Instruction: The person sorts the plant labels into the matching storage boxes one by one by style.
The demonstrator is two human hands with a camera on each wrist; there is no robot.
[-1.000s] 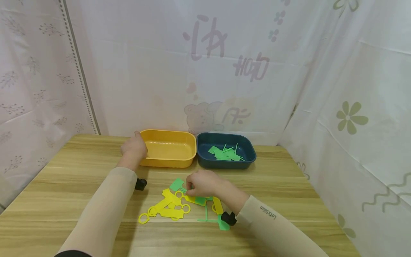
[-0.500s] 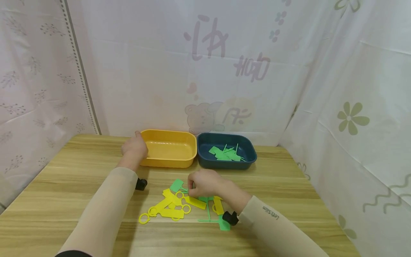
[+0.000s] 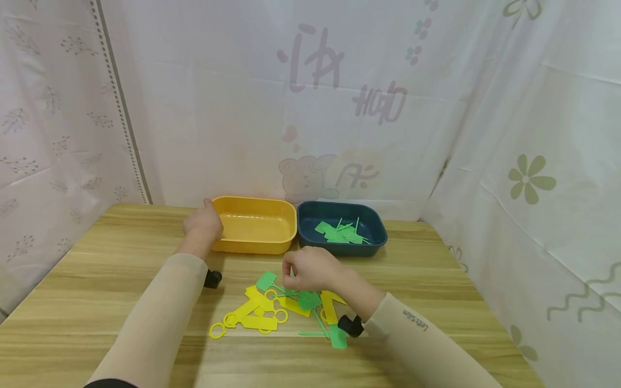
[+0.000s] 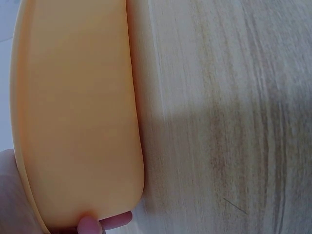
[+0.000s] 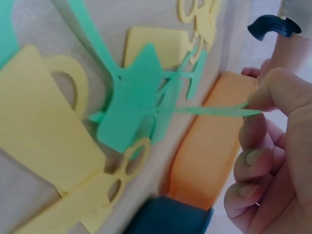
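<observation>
On the left, my left hand (image 3: 202, 223) holds the end of a yellow plastic bin (image 3: 254, 247), thumb at the rim and fingertips (image 4: 90, 225) around its end wall. Over the pile at mid-table, my right hand (image 3: 315, 269) pinches the thin stem of a green plant tag (image 5: 209, 111) between thumb and index finger. Its other fingers curl loosely. Flat green heads (image 5: 130, 105) overlap at the stem's far end, so which one belongs to it I cannot tell. Yellow ring-ended tags (image 3: 259, 321) lie in a loose heap beside them.
A dark blue bin (image 3: 342, 249) stands against the yellow one, with several green tags (image 3: 339, 233) inside. One green tag (image 3: 338, 337) lies near the right wrist's black camera (image 3: 350, 326). A patterned curtain (image 3: 218, 134) rises behind the wooden table (image 3: 121, 258).
My right hand has risen a little from the pile, and the green tags under it have shifted and turned. The left hand and both bins stay in place.
</observation>
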